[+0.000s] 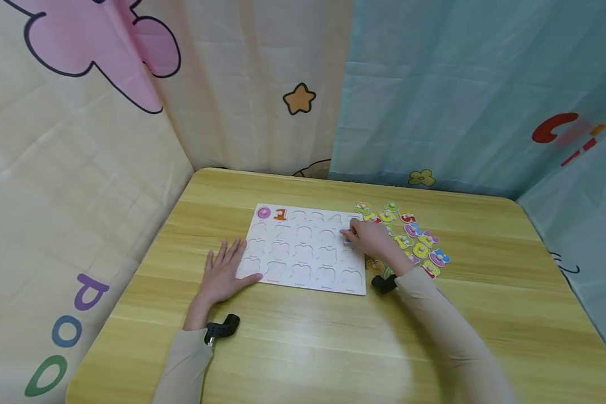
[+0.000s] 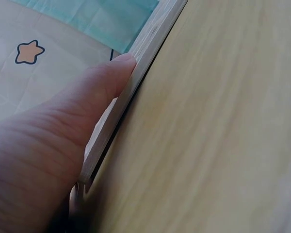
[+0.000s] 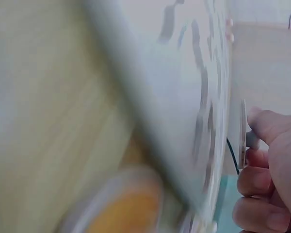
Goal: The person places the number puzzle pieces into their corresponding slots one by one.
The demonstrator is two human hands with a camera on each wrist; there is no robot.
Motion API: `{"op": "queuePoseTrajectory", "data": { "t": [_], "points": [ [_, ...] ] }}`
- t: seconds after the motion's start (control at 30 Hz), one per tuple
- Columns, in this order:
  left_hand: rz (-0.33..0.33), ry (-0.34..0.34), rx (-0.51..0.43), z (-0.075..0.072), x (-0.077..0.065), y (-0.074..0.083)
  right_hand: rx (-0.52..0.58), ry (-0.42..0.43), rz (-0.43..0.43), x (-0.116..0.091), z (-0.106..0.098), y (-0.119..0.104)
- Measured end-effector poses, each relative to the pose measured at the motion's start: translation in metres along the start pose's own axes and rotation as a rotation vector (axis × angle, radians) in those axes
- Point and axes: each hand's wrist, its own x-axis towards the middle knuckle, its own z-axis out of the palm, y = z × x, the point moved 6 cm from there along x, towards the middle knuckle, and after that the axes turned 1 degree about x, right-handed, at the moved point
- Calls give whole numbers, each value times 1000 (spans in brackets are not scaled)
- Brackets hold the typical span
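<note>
A white number puzzle board (image 1: 303,249) with several shaped recesses lies on the table. A pink 0 piece (image 1: 264,212) and an orange 1 piece (image 1: 280,214) sit in its top-left recesses. My left hand (image 1: 224,275) rests at the board's left side with its fingers spread; the thumb (image 2: 109,77) lies along the front edge. Above the board's right part, my right hand (image 1: 371,238) pinches a puzzle piece (image 3: 242,136) by its small knob. That piece shows edge-on in the right wrist view and partly blue in the head view; its number is hidden.
Several colourful number pieces with knobs, among them a red 5 (image 1: 407,217) and a yellow 8 (image 1: 421,250), lie loosely right of the board, partly under my right forearm. The wooden table (image 1: 303,342) has patterned curtains (image 1: 252,84) behind it and at its sides.
</note>
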Motion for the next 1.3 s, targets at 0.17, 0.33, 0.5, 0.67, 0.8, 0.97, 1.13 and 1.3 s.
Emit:
{"op": "queuePoseTrajectory", "data": {
  "t": [0.17,0.33,0.5,0.67,0.8,0.97,1.13,1.3],
  "points": [
    [1,9,2,-2,-1,2,1,-17,28,38,15,-29],
    [11,18,5,-2,-2,4,21,-11,100,68,24,-53],
    [12,14,3,0,-2,6,27,-18,161,89,36,-63],
    [8,18,9,0,-1,5,43,15,216,101,43,-70],
    [3,16,9,0,0,4,30,42,249,107,44,-73],
    [2,11,-1,1,0,4,37,14,285,109,47,-77],
    [8,18,-4,-1,1,6,38,-6,302,110,46,-78],
    [2,18,-7,-2,0,6,48,7,296,110,45,-80]
  ]
}}
